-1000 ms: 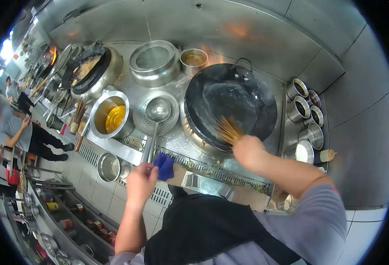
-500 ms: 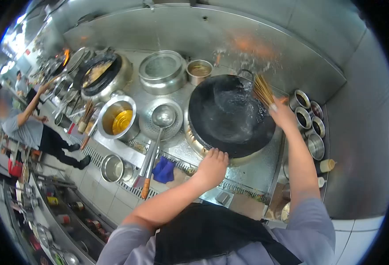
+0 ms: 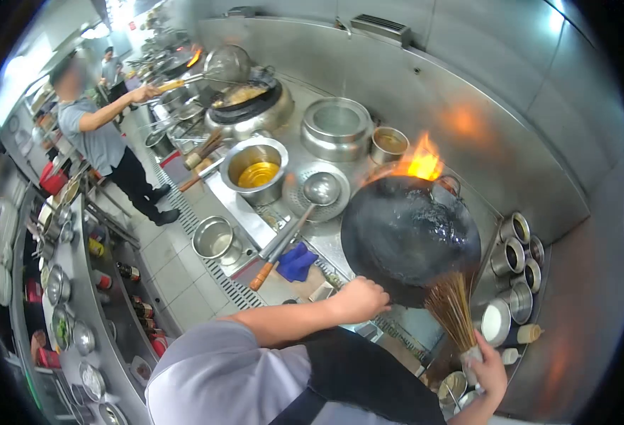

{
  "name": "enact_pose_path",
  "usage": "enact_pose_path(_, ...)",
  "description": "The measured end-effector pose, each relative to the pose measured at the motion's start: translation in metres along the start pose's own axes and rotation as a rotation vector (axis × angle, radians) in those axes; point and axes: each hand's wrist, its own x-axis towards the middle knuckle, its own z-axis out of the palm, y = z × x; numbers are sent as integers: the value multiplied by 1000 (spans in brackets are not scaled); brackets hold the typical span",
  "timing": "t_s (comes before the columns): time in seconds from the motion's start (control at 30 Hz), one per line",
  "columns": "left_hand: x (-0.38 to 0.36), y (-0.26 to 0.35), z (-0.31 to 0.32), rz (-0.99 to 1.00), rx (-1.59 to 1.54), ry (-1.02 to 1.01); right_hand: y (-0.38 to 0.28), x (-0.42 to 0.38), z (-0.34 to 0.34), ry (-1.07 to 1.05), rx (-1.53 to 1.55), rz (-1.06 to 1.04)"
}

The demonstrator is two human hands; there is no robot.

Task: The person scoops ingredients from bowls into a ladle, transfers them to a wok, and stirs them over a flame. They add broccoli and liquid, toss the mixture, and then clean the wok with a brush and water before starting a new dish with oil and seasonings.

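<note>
A bamboo wok brush (image 3: 450, 304) is held in my right hand (image 3: 487, 367), fingers wrapped around its bound end. Its bristles point up and away, close to the right edge of a large black wok (image 3: 390, 241). My left hand (image 3: 360, 301) is closed at the wok's near edge; what its fingers grip there is partly hidden. Wet, shiny patches show on the wok's dark inner surface, and it has a loop handle (image 3: 448, 185) at the far side. Orange flames (image 3: 425, 161) rise behind its far rim.
To the left are a ladle (image 3: 322, 190) on a perforated strainer, a pot of yellow oil (image 3: 255, 161), a lidded pot (image 3: 336, 124) and a blue cloth (image 3: 296, 262). Several seasoning containers (image 3: 514, 255) line the right. A co-worker (image 3: 99, 131) stands at another wok further left.
My right hand has brought the brush from the wok's far right side back toward me. Flames now show behind the wok, and the splashing water is gone. The camera view has turned left.
</note>
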Motion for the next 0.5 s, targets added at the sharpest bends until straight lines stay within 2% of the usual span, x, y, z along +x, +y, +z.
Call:
enact_pose_path(0.13,9,7,-20,-47,-64,66,-3,-17,13,106,236,-49)
enact_pose_path(0.3,33,5,-49,-147,-168,160,-10,-14,14,139,296,-134)
enact_pose_path(0.37,43,1,-55,-177,-188,206,-4,-8,14,221,277,-261)
enact_pose_path(0.5,63,-8,-72,-285,-254,297,-5,-9,15,265,335,-353)
